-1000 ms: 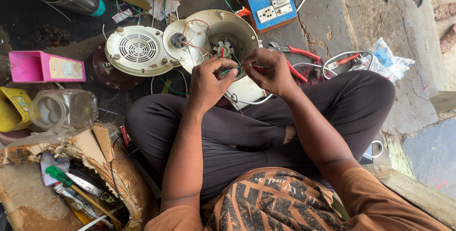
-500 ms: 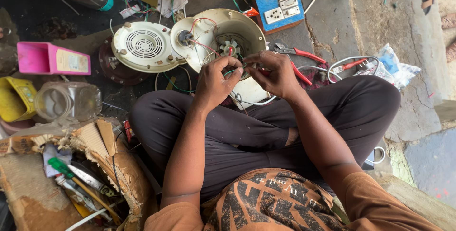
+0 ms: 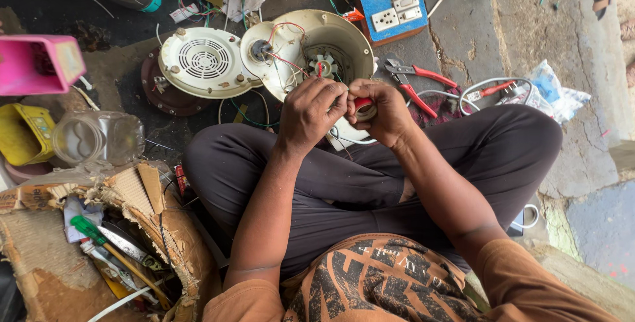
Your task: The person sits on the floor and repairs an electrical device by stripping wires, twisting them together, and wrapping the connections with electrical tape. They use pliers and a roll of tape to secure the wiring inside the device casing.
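Observation:
My right hand (image 3: pixel 378 111) holds a small roll of red tape (image 3: pixel 362 106) just above my crossed legs. My left hand (image 3: pixel 309 111) pinches at the tape's edge, fingers pressed against the right hand. Just beyond both hands lies an opened cream round appliance housing (image 3: pixel 344 37) with a small fan-like rotor (image 3: pixel 323 65) and red and green wires inside. A second cream round cover (image 3: pixel 204 61) with a vent grille sits to its left on a dark base.
Red-handled pliers (image 3: pixel 411 78) lie right of the housing, a blue switch-and-socket board (image 3: pixel 390 1) beyond. A clear jar (image 3: pixel 99 138), yellow container (image 3: pixel 21 131) and pink box (image 3: pixel 40 64) sit at left. A torn cardboard box (image 3: pixel 132 229) holds tools.
The view has shifted slightly and my hands have drawn back from the housing toward my lap. The red tape roll now shows in my right hand.

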